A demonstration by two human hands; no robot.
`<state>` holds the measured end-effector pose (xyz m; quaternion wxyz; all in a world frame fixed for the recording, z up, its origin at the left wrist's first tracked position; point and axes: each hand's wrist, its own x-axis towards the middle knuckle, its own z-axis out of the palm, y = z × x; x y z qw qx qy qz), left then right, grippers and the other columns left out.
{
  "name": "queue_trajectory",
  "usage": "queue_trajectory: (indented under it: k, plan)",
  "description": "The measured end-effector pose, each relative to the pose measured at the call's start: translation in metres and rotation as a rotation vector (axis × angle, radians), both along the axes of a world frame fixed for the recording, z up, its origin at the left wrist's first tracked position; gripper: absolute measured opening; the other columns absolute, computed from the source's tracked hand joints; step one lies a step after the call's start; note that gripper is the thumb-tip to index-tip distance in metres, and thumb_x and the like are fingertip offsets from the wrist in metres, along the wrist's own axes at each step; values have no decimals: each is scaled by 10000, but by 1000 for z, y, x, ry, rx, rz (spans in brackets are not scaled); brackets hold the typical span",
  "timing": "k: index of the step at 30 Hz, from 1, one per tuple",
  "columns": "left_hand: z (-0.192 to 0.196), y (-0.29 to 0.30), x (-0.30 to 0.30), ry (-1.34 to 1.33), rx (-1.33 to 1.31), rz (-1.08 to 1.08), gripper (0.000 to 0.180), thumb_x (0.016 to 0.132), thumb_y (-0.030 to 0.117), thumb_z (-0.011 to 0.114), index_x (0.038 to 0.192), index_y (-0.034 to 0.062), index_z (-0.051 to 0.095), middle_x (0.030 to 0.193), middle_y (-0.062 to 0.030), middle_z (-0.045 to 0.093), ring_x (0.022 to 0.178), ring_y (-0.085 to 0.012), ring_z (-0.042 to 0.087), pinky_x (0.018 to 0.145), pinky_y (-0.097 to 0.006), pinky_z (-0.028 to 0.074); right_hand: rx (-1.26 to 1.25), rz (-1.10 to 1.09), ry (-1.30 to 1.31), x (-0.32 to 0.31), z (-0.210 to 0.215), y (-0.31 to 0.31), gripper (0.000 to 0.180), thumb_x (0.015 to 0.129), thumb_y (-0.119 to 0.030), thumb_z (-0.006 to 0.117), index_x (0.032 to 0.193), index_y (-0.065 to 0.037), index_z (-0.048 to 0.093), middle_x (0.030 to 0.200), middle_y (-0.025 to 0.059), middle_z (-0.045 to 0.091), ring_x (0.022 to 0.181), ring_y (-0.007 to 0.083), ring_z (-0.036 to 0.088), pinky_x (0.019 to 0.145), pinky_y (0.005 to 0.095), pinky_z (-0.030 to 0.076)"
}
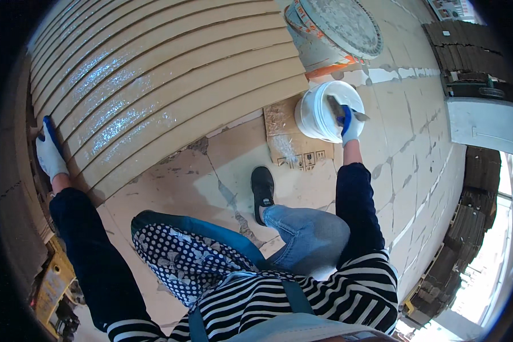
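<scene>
My right hand (349, 126), in a white glove with blue fingertips, is closed around a flat brush (336, 107) in the mouth of a white plastic bucket (313, 117). My fingers partly cover the brush. On the left, my left hand (50, 153), gloved the same way, lies along the side edge of overlapping cardboard sheets (211, 85). Its fingers are stretched out and touch the edge. Their fanned strips carry wet, shiny whitish smears, thickest at the middle left. The bucket stands on a flat cardboard piece (279, 137) with whitish stains.
A large smeared pail (316, 43) with a crusted lid stands beyond the bucket. My shoe (262, 188) is on the stained, cracked tile floor (404, 171). Cardboard stacks (473, 228) line the far right. At lower left is a yellow metal piece (54, 279).
</scene>
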<state>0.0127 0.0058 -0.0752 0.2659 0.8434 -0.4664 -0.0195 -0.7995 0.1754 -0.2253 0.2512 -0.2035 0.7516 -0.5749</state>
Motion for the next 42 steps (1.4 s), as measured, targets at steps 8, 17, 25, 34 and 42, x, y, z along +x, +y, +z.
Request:
queue_trajectory:
  k: [8, 17, 25, 34, 42]
  plan:
    - [-1, -1, 12, -11, -5, -20, 818, 796, 671, 377, 1173, -38, 530, 1210, -252, 498, 1136, -365, 465, 968, -367, 331, -606, 106, -814, -11, 47, 62, 210, 841, -274, 559, 895, -86, 635, 782, 50, 641, 634, 153, 584, 603, 272, 494]
    - [2, 0, 16, -17, -39, -55, 805, 800, 658, 399, 1181, -40, 522, 1211, -239, 508, 1143, -350, 466, 973, -359, 325, -521, 3, -282, 58, 83, 41, 262, 841, -235, 570, 1030, -59, 618, 1053, 111, 622, 763, 218, 613, 714, 330, 501]
    - [13, 13, 1, -5, -56, 0, 817, 796, 663, 401, 1219, -31, 485, 1225, -241, 497, 1156, -351, 456, 975, -357, 330, 288, 561, 1524, 60, 66, 47, 321, 804, -138, 549, 1124, -156, 579, 1191, 123, 543, 962, 327, 536, 802, 381, 465]
    - [27, 13, -19, 67, 28, 108, 836, 763, 694, 411, 1202, -12, 497, 1199, -251, 509, 1144, -362, 466, 958, -393, 346, 426, 534, 1606, 48, 80, 70, 376, 735, -59, 566, 1103, -131, 600, 1223, 112, 525, 957, 360, 515, 819, 407, 446]
    - [23, 11, -21, 36, -1, 119, 817, 768, 680, 410, 1169, -23, 519, 1160, -258, 532, 1102, -363, 502, 928, -406, 375, -103, 505, 1712, 131, 177, 43, 311, 780, -69, 601, 1091, -79, 588, 1146, 125, 574, 1050, 325, 528, 878, 406, 414]
